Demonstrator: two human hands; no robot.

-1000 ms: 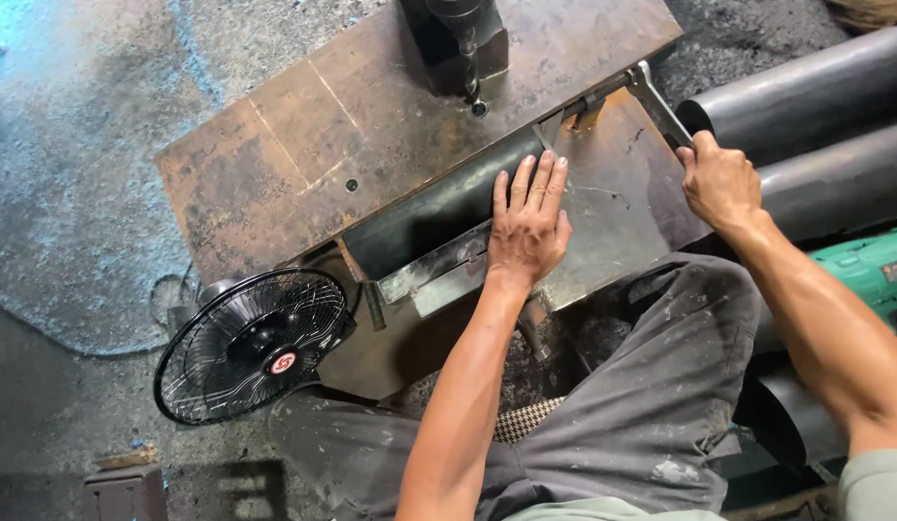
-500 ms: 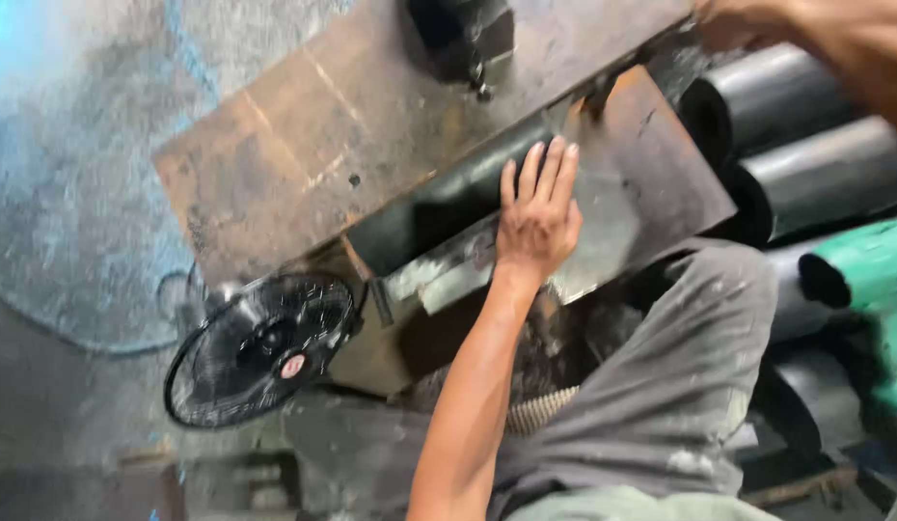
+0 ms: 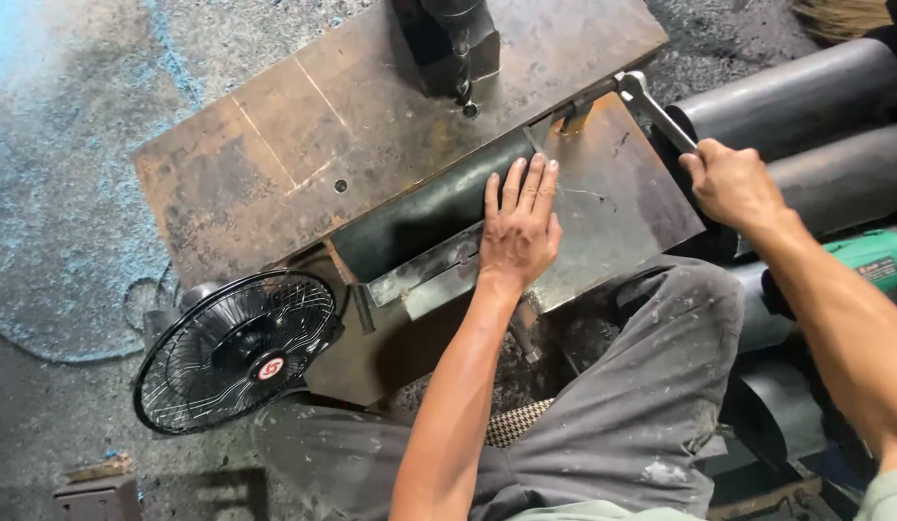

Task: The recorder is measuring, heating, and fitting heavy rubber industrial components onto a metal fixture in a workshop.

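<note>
Nearest me, my grey dust-stained trouser leg [image 3: 641, 405] fills the lower frame, and beside it on the floor stands a small black round fan with a wire grille [image 3: 238, 349], just off the corner of the work. Above the knee, my left hand [image 3: 519, 232] lies open and flat, fingers spread, pressing on a bent grey sheet-metal plate [image 3: 603, 212] where it meets a dark curved pipe section [image 3: 429, 212] lying along the rusty brown steel table [image 3: 275, 164]. My right hand [image 3: 730, 183] is closed around the silver handle of a metal wrench [image 3: 656, 111], whose head sits at the far corner of the plate — by a small clamp or bolt there, though I cannot make out the fitting itself. I judge the step in hand is tightening or loosening that corner while the left hand steadies the piece. The next move calls for a firm swing of the handle with the plate held from shifting. Farther off, thick grey pipes [image 3: 805, 87] lie stacked at the right, a green power tool [image 3: 878, 256] beside them, and a dark drill head [image 3: 453, 39] hangs over the table's far edge.
</note>
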